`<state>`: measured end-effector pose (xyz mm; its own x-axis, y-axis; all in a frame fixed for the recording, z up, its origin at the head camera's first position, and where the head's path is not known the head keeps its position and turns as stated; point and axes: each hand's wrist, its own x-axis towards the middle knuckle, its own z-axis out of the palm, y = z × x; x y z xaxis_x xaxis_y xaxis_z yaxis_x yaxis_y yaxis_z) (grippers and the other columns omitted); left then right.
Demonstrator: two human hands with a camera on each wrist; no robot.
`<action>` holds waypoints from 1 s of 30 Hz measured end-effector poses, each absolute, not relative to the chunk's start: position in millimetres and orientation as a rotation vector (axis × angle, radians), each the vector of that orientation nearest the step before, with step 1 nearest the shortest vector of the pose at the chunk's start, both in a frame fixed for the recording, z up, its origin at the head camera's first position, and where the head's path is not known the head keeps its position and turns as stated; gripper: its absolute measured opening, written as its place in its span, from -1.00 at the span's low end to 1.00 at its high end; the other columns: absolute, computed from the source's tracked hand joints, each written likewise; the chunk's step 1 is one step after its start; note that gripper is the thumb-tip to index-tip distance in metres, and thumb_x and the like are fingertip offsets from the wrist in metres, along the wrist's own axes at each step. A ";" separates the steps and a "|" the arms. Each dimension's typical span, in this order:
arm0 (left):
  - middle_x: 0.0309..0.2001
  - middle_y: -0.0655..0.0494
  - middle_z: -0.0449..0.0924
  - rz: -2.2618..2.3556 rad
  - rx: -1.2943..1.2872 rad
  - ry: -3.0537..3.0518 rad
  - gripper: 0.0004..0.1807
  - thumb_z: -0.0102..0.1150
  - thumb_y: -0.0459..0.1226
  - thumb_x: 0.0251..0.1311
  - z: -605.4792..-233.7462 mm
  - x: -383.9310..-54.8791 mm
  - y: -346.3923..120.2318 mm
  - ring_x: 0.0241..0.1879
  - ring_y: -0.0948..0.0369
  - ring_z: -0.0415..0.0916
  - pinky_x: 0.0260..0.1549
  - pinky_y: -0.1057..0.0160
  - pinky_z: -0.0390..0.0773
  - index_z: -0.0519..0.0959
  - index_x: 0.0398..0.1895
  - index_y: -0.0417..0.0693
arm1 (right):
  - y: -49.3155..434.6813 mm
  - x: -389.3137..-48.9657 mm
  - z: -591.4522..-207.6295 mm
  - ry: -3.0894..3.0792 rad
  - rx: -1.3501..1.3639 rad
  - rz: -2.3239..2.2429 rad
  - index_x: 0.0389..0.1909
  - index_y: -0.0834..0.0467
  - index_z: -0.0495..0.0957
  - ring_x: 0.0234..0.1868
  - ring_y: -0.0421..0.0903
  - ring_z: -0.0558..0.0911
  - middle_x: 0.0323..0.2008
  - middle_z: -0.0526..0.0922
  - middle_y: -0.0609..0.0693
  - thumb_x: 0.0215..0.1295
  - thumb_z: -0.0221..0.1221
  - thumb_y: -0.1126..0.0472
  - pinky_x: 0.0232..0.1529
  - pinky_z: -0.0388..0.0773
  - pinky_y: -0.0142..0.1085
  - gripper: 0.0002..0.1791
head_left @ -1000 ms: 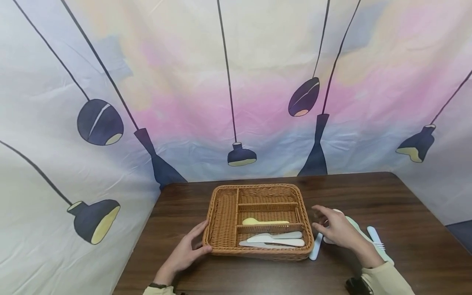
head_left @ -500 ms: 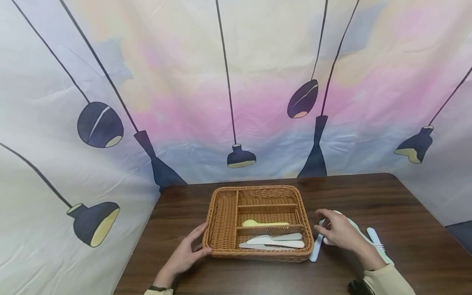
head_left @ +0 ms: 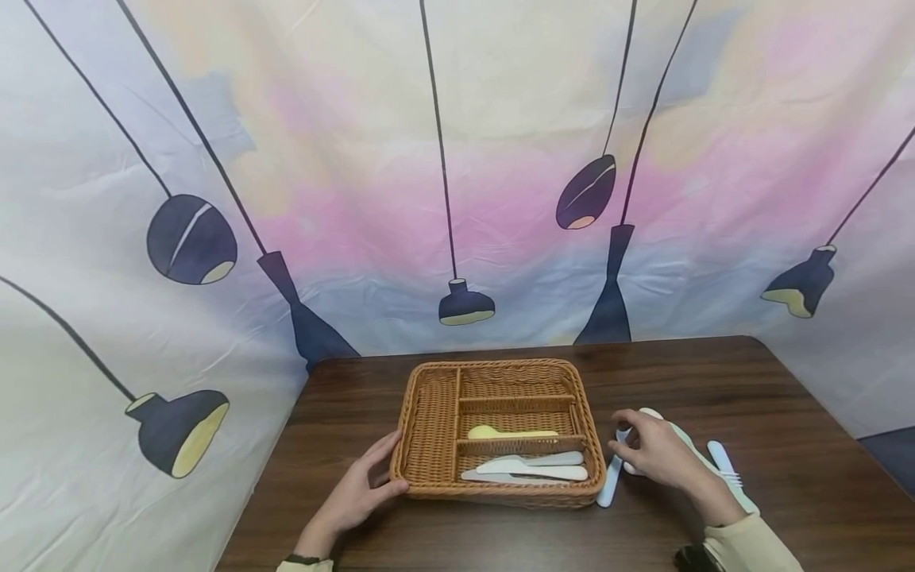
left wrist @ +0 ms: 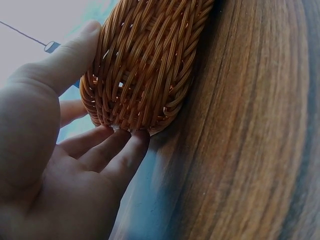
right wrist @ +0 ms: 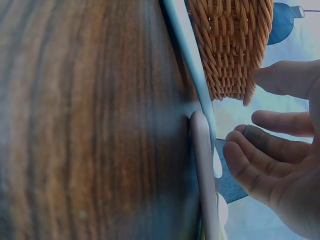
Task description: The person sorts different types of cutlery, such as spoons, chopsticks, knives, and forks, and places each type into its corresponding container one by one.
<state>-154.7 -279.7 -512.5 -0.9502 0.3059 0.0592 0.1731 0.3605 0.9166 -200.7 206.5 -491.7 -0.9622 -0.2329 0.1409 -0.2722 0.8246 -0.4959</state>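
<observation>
A wicker basket (head_left: 432,413) with several compartments sits on the table. My left hand (head_left: 355,492) rests at its near left corner, thumb by the front rim and fingers against the side. Several white and grey knives (head_left: 532,470) lie in the front compartment. A yellow spoon (head_left: 511,434) lies in the one behind it. My right hand (head_left: 654,449) hovers just right of the basket, fingers loosely bent, nothing visible between thumb and fingertips. Below it a light blue utensil (head_left: 608,483) lies beside the basket, its far end partly hidden by the fingers.
A pale fork (head_left: 725,462) lies to the right on the wooden table (head_left: 529,540). Pale green pieces (head_left: 746,502) are partly covered by my right forearm. A cloth (head_left: 357,159) printed with hanging lamps rises behind the table.
My right hand has drawn its fingers a little closer together over the light blue utensil. My left hand and the basket stay in place.
</observation>
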 end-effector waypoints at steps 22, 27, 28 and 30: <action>0.52 -0.19 -0.04 1.638 0.551 2.508 -0.11 0.32 -0.29 0.19 -513.8 -157.3 -281.5 0.44 -0.18 0.03 0.22 0.15 0.51 0.07 0.53 -0.09 | 209.1 -206.6 -494.4 -3.031 0.348 0.749 0.00 0.31 0.55 -0.38 -0.14 0.61 -0.37 0.62 -0.01 0.08 0.40 0.14 -0.51 0.59 -0.27 -0.49; 0.51 -0.20 -0.03 1.638 0.555 2.512 -0.11 0.33 -0.28 0.18 -513.6 -156.3 -280.9 0.43 -0.15 0.03 0.21 0.16 0.52 0.08 0.53 -0.09 | 209.5 -206.3 -494.6 -3.053 0.337 0.747 0.00 0.31 0.55 -0.37 -0.13 0.62 -0.37 0.63 0.00 0.08 0.40 0.13 -0.51 0.60 -0.26 -0.49; 0.51 -0.20 -0.03 1.636 0.554 2.512 -0.11 0.33 -0.28 0.18 -513.5 -156.1 -280.7 0.43 -0.15 0.03 0.21 0.16 0.51 0.08 0.53 -0.10 | 209.5 -206.1 -494.7 -3.055 0.337 0.746 0.00 0.31 0.55 -0.37 -0.13 0.62 -0.36 0.63 0.00 0.08 0.40 0.13 -0.51 0.60 -0.25 -0.49; 0.51 -0.20 -0.03 1.632 0.549 2.514 -0.10 0.33 -0.27 0.18 -513.4 -155.7 -280.4 0.44 -0.14 0.03 0.21 0.16 0.52 0.08 0.53 -0.09 | 209.6 -205.5 -494.7 -3.055 0.340 0.749 0.00 0.32 0.55 -0.37 -0.12 0.63 -0.36 0.64 0.01 0.08 0.40 0.13 -0.50 0.61 -0.25 -0.49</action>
